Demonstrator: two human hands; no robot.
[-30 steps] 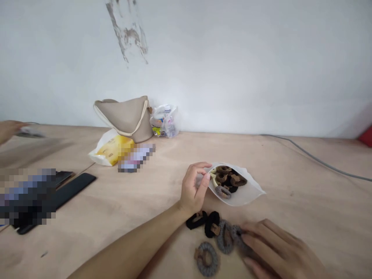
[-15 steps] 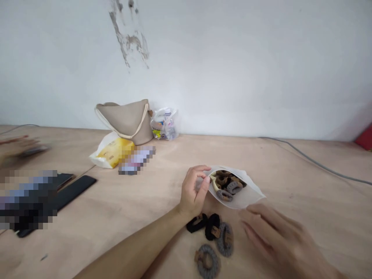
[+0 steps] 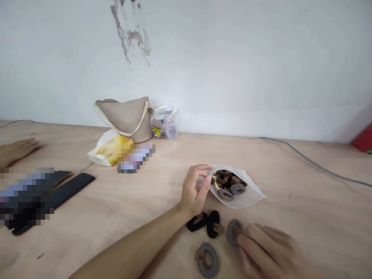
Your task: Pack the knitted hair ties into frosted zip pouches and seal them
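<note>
Pale plywood tabletop (image 3: 305,217) runs across the view, and nearest on it four hair ties lie set out in a loose group: a grey knitted hair tie (image 3: 207,260) closest, two black hair ties (image 3: 197,223) side by side just above it, and a second grey hair tie (image 3: 234,232) to their right. The right hand (image 3: 269,250) sits against that second grey tie, its fingertips (image 3: 241,240) touching its edge; whether they grip it or only rest there cannot be told. The left hand (image 3: 194,188) is clenched on the open edge of a frosted plastic bag (image 3: 250,199), thumb and fingers pinching the film. Inside lies a heap of brown, black, grey and cream hair ties (image 3: 228,184), so four are out and the larger share remains bagged.

Farther back, another person's hand (image 3: 17,150) rests at the left edge, near a black phone case (image 3: 69,190). Against the white wall (image 3: 232,58) stand a beige tote bag (image 3: 124,120) and a clear plastic bag of bottles (image 3: 164,122), with a white-and-yellow packet (image 3: 110,153) in front of them. A grey cable (image 3: 314,164) trails along the right side towards a red object (image 3: 363,139).
</note>
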